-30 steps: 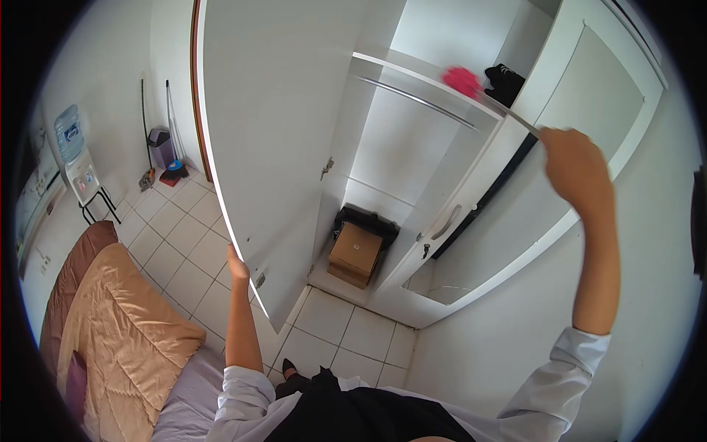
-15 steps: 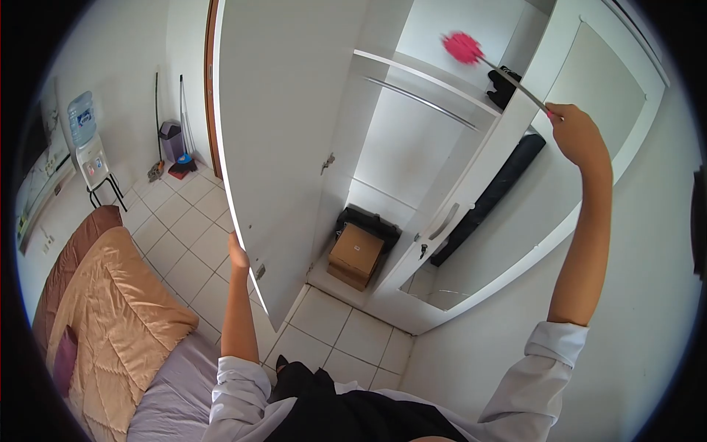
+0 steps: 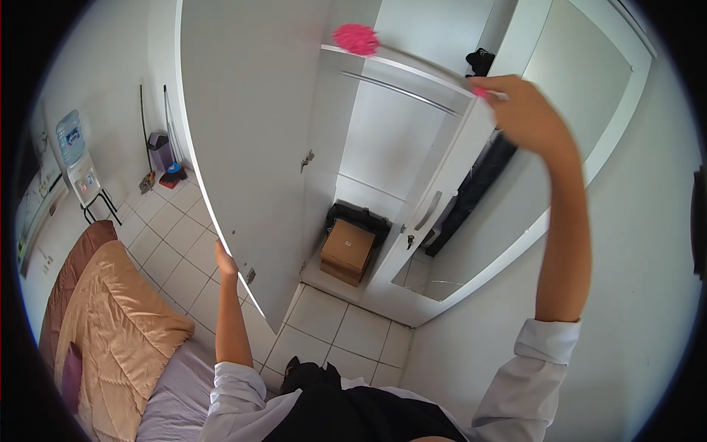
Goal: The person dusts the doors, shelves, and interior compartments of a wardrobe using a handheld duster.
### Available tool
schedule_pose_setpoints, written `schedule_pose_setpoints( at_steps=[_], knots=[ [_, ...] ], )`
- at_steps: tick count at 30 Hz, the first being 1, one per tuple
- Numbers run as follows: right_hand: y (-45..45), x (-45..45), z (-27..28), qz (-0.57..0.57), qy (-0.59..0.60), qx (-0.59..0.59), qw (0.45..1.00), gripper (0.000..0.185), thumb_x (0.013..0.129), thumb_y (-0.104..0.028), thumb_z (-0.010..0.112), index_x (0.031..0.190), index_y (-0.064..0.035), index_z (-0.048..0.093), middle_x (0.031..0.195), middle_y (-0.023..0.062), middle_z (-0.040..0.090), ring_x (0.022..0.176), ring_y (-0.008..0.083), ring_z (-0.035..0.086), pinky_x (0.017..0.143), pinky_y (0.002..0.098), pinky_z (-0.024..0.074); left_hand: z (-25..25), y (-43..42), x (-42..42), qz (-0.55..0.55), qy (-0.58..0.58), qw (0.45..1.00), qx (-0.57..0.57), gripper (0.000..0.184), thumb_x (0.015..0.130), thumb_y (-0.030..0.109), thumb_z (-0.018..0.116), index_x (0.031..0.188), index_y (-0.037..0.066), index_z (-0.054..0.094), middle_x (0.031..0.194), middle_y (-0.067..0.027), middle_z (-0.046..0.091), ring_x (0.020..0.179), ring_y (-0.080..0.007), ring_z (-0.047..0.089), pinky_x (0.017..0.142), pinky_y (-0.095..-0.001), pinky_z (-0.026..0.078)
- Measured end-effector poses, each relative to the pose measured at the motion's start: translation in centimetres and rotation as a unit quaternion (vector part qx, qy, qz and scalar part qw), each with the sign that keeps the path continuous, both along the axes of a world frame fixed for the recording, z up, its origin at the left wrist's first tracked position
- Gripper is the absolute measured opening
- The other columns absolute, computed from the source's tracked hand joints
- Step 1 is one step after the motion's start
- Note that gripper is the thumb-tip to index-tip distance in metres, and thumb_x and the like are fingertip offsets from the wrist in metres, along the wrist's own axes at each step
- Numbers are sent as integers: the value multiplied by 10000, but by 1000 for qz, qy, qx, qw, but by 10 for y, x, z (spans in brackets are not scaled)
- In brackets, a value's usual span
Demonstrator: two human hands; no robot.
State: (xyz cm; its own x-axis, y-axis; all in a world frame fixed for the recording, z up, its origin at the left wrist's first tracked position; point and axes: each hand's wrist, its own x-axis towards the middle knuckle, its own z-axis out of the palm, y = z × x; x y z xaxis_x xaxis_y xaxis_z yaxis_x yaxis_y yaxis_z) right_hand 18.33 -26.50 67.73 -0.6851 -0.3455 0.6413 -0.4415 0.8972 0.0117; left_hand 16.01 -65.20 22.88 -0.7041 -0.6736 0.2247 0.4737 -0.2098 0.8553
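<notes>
My right hand [image 3: 529, 116] is closed around the handle of a duster with a fluffy pink head [image 3: 356, 40]. The head is at the left end of the wardrobe's upper shelf [image 3: 401, 65], and the thin handle runs along that shelf. Whether the head touches the shelf or the side wall I cannot tell. My left hand [image 3: 226, 261] grips the free edge of the open white wardrobe door [image 3: 254, 147]; some of its fingers are hidden. Below the shelf is a metal hanging rail [image 3: 401, 92]. A black item [image 3: 480, 62] lies on the shelf's right side.
A cardboard box [image 3: 347, 243] and a black bag [image 3: 375, 221] sit in the wardrobe's bottom. To the right is a mirrored door [image 3: 582, 66] with a handle. A bed with a tan comforter [image 3: 118, 317], a water dispenser [image 3: 85, 177] and a bin [image 3: 159, 151] are leftward.
My right hand has swung left, carrying the duster's head from the upper compartment's back area to the shelf's left end. My left hand stays on the door edge. The view has shifted slightly.
</notes>
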Motion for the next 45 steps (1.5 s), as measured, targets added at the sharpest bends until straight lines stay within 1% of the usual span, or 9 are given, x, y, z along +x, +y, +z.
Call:
schedule_pose_setpoints(
  at_steps=[2,5,10,13,19,26,33,39,45],
  knots=[
    [19,17,26,-119,-71,-22,990,278,771,-123,453,1026,-66,549,738,84,536,482,136,416,506,256,386,1,4,2,3,-5,1000,-2,417,852,316,245,975,-10,476,914,-74,523,845,-163,480,748,-291,380],
    [69,-7,21,-145,107,67,981,244,760,-96,443,964,-66,574,774,111,572,631,240,544,588,320,433,-4,3,0,4,-2,1000,-4,413,852,315,250,978,-7,474,918,-75,518,853,-164,473,758,-290,373],
    [17,17,-15,-290,51,201,934,194,738,-61,408,845,-63,569,806,153,566,740,291,548,666,372,430,-19,-9,-5,-2,-16,999,-36,403,855,308,255,1000,-8,459,951,-74,503,881,-170,462,783,-291,361],
    [-7,38,-25,-294,3,235,927,249,732,-52,399,913,-72,568,787,139,576,746,294,549,673,377,427,-6,-7,0,-28,-5,1000,7,404,857,307,251,1021,-6,448,979,-75,495,906,-171,457,796,-294,359],
    [14,23,2,-84,70,-15,994,291,694,-47,426,934,-80,588,770,167,571,706,288,548,664,338,434,-10,-24,-4,-50,5,998,33,447,859,342,245,1099,3,412,1062,-83,470,977,-189,439,846,-308,338],
    [4,-49,4,-368,54,150,916,209,734,-88,427,837,-19,595,821,144,591,760,287,570,644,342,453,-27,-55,-12,-43,-18,999,11,455,857,349,256,1106,0,406,1071,-83,462,991,-190,422,855,-310,326],
    [-30,-175,6,-441,-9,97,892,205,735,-128,465,859,-63,615,907,98,593,811,249,583,599,353,489,-16,-82,-22,-92,2,996,0,434,849,325,273,1078,-5,437,1033,-62,484,956,-167,439,823,-303,346],
    [-79,-277,13,-418,-30,115,901,213,716,-132,488,875,-77,618,947,91,583,838,238,577,516,379,494,-31,-107,-33,-128,-2,992,-1,427,845,330,289,1089,6,425,1043,-73,485,947,-185,463,808,-306,370],
    [-192,-292,11,-321,22,195,927,214,741,-124,443,858,-67,612,927,94,582,856,244,566,682,334,473,-29,-104,-28,-150,-41,988,13,468,841,368,285,1096,0,420,1037,-80,488,952,-192,457,809,-312,367]
  ],
)
